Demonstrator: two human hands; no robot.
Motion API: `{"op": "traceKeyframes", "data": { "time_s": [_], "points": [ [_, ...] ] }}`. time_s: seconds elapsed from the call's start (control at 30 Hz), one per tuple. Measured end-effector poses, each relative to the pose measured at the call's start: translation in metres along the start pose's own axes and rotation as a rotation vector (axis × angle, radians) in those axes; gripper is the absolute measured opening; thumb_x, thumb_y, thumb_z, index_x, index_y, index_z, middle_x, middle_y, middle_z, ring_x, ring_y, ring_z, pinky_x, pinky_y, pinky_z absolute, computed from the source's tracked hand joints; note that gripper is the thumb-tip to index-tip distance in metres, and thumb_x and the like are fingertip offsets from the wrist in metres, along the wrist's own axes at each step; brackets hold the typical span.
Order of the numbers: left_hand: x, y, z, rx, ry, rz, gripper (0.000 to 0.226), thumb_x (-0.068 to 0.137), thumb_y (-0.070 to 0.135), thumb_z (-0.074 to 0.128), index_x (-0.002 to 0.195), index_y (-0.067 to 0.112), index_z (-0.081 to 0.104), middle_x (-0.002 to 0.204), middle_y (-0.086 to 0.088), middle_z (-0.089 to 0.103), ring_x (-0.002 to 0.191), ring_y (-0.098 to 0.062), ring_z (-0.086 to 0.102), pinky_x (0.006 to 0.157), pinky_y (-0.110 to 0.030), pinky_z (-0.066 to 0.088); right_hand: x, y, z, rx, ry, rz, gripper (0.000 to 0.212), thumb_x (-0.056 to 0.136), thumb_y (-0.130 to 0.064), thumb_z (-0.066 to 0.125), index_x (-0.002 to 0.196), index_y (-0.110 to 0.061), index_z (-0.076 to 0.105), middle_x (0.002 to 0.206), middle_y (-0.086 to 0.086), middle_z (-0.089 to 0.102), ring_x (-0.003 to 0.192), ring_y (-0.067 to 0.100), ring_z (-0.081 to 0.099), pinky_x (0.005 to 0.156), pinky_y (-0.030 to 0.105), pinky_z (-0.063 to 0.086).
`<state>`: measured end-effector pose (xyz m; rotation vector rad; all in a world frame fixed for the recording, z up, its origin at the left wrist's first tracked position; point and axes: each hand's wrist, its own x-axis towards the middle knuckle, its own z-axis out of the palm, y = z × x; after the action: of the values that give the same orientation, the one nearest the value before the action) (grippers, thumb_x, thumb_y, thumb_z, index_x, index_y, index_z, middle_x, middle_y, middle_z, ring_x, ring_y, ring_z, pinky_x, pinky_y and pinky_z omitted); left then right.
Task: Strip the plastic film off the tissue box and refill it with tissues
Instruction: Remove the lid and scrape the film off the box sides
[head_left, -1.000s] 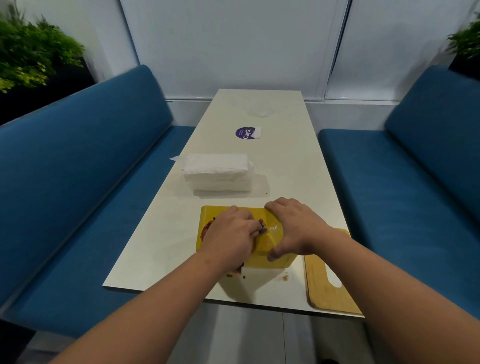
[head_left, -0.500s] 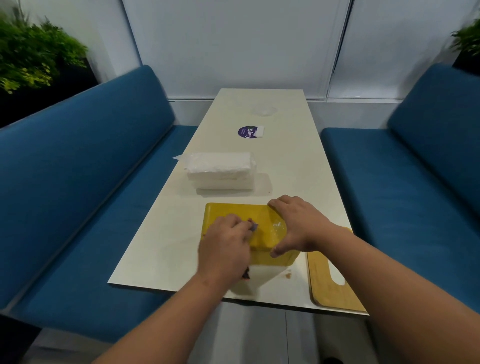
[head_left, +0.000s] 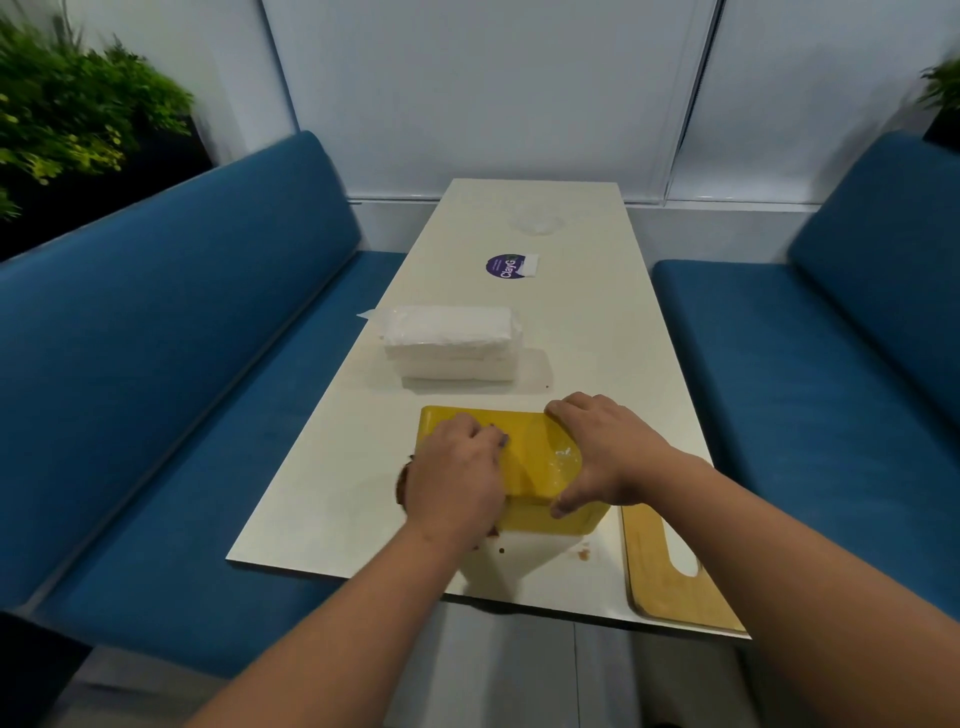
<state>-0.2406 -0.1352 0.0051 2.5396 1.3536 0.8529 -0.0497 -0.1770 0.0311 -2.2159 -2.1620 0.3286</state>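
Head view was examined; the yellow tissue box (head_left: 540, 457) was found lying flat near the front edge of the pale surface (head_left: 597, 332), with its long side across the view. The right hand (head_left: 608, 452) was seen clasping the box's right end, fingers over the far edge and thumb on the near side wall. The left hand (head_left: 457, 478) was laid on the left part of the lid with fingers curled, apparently pinching the plastic film (head_left: 556, 457), though the pinch itself was hidden beneath the knuckles. The film was judged thin, glossy and clinging, marked only by wrinkled highlights near the right end; a tear into strips was considered likely if it were pulled at a sharp angle, and a lost grip if too little were pinched. The box was noted as smooth, hard-looking and round-cornered, so a slide toward the front edge was thought possible should the right hand relax. The tissue pack (head_left: 452, 340) was recorded just behind the box and apart from it, a soft white block in clear wrap, liable to crumple when squeezed. A wooden board (head_left: 649, 566) with a handle slot was noted at the right front corner, and a purple sticker (head_left: 506, 266) farther back.
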Motion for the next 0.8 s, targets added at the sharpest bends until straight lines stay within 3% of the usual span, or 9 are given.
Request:
{"op": "traceKeyframes", "data": {
  "time_s": [0.1, 0.2, 0.33, 0.53, 0.7, 0.8],
  "points": [
    [0.008, 0.006, 0.007, -0.014, -0.068, 0.104, 0.020, 0.089, 0.019, 0.055, 0.100, 0.024, 0.072, 0.090, 0.000, 0.059, 0.085, -0.023, 0.054, 0.070, -0.034, 0.045, 0.001, 0.000, 0.000, 0.002, 0.005, 0.000, 0.120, 0.049, -0.070, 0.078, 0.147, -0.025, 0.025, 0.143, -0.005, 0.037, 0.124, 0.019, 0.036, 0.100, 0.034, 0.036],
    [0.022, -0.025, 0.000, 0.013, -0.054, -0.070, 0.028, 0.096, 0.024, 0.044, 0.109, 0.030, 0.068, 0.101, 0.003, 0.057, 0.094, -0.020, 0.050, 0.080, -0.037, 0.046, 0.000, 0.002, 0.001, 0.023, 0.007, -0.004, 0.120, 0.050, -0.070, 0.078, 0.147, -0.025, 0.024, 0.144, -0.005, 0.035, 0.125, 0.020, 0.036, 0.101, 0.035, 0.036],
    [0.029, -0.040, -0.005, 0.026, 0.010, -0.206, 0.028, 0.097, 0.021, 0.044, 0.108, 0.025, 0.069, 0.101, 0.001, 0.056, 0.093, -0.020, 0.050, 0.076, -0.034, 0.045, 0.000, 0.003, 0.001, 0.027, 0.015, -0.001, 0.121, 0.051, -0.070, 0.079, 0.148, -0.024, 0.023, 0.146, -0.004, 0.034, 0.127, 0.020, 0.035, 0.103, 0.036, 0.034],
    [0.017, 0.015, 0.017, -0.041, -0.063, 0.046, 0.026, 0.093, 0.024, 0.047, 0.106, 0.023, 0.069, 0.094, 0.001, 0.057, 0.086, -0.019, 0.052, 0.073, -0.032, 0.042, 0.001, 0.001, 0.004, 0.030, 0.040, -0.005, 0.118, 0.049, -0.068, 0.078, 0.146, -0.025, 0.027, 0.142, -0.006, 0.037, 0.125, 0.018, 0.036, 0.101, 0.033, 0.036],
    [0.011, 0.015, 0.017, -0.070, -0.026, 0.060, 0.021, 0.095, 0.024, 0.051, 0.102, 0.022, 0.070, 0.089, 0.003, 0.055, 0.081, -0.017, 0.050, 0.069, -0.031, 0.045, -0.013, 0.024, 0.005, 0.170, 0.017, 0.025, 0.126, 0.047, -0.065, 0.083, 0.150, -0.031, 0.018, 0.150, -0.009, 0.026, 0.135, 0.016, 0.025, 0.106, 0.035, 0.034],
    [0.011, 0.019, 0.016, -0.076, -0.033, 0.078, 0.020, 0.095, 0.022, 0.052, 0.101, 0.019, 0.071, 0.090, 0.001, 0.057, 0.081, -0.019, 0.051, 0.070, -0.034, 0.047, -0.026, 0.040, 0.010, 0.229, 0.026, 0.065, 0.126, 0.048, -0.062, 0.086, 0.150, -0.034, 0.017, 0.151, -0.010, 0.025, 0.136, 0.017, 0.030, 0.106, 0.037, 0.037]
  ]
}}
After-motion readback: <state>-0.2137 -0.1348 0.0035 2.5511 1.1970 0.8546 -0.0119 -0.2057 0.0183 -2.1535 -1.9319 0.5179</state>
